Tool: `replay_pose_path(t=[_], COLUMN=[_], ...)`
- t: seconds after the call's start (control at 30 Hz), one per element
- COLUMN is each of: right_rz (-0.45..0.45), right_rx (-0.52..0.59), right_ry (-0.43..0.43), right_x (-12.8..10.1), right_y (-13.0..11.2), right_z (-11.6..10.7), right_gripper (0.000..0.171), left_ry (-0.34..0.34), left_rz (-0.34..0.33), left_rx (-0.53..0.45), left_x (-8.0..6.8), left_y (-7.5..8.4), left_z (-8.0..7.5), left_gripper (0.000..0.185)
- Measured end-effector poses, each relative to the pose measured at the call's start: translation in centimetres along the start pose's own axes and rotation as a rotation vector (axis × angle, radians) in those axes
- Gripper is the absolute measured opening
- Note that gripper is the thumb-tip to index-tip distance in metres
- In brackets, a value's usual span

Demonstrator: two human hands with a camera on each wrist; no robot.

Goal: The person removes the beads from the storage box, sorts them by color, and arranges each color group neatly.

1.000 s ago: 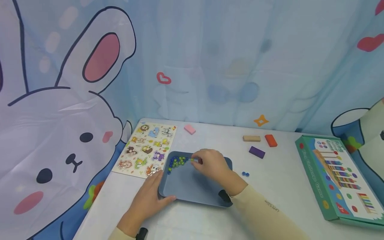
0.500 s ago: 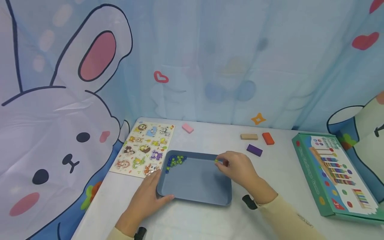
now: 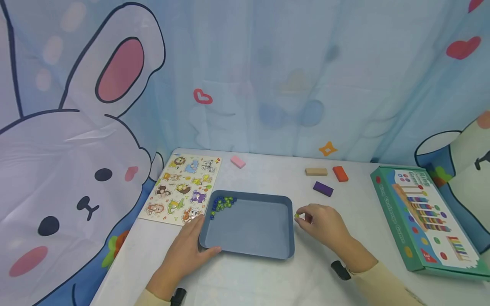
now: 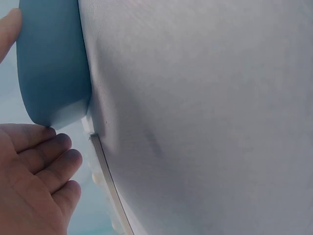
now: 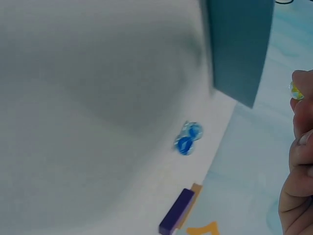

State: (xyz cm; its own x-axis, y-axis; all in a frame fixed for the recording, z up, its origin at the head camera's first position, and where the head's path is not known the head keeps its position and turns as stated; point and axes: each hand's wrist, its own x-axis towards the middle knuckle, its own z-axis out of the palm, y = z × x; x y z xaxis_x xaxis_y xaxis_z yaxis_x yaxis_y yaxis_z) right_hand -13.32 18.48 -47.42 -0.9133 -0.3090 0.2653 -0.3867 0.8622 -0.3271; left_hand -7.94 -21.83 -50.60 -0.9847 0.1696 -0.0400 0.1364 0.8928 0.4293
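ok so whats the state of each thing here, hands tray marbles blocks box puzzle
left hand: flat on the table, touching the tray's near left corner
right hand: pinching a yellow-green marble just right of the tray
blue tray: flat on the table, marble cluster in its far left corner
two blue marbles: loose on the table, touching
purple block: lying flat
game box: closed
animal puzzle: flat, pieces in

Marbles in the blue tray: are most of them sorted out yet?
Only just begun. Two blue marbles already lie on the table outside the tray. The right hand pinches a yellow-green marble just past the tray's right edge, while the left hand steadies its near-left corner. A cluster of marbles waits in the tray's far-left corner.
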Motion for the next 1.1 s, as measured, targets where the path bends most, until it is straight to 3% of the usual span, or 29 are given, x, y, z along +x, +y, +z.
replay_pose_path(t=[0.43,0.73,1.1], right_rz=[0.112,0.191,0.188], right_rx=[-0.01,-0.019,-0.012], right_ry=[-0.168,-0.278,-0.3], right_x=[-2.1,-2.8,-3.3], right_y=[1.8,1.9,2.0], right_z=[0.7,1.3,1.7], right_gripper=[0.015,0.016,0.012], left_ry=[0.05,0.019,-0.016], left_rz=[0.019,0.009,-0.019], left_rx=[0.004,0.002,-0.001], left_x=[-0.1,0.1,0.0], left_y=[0.1,0.1,0.0], left_z=[0.0,-0.1,0.0], left_gripper=[0.114,0.116,0.116])
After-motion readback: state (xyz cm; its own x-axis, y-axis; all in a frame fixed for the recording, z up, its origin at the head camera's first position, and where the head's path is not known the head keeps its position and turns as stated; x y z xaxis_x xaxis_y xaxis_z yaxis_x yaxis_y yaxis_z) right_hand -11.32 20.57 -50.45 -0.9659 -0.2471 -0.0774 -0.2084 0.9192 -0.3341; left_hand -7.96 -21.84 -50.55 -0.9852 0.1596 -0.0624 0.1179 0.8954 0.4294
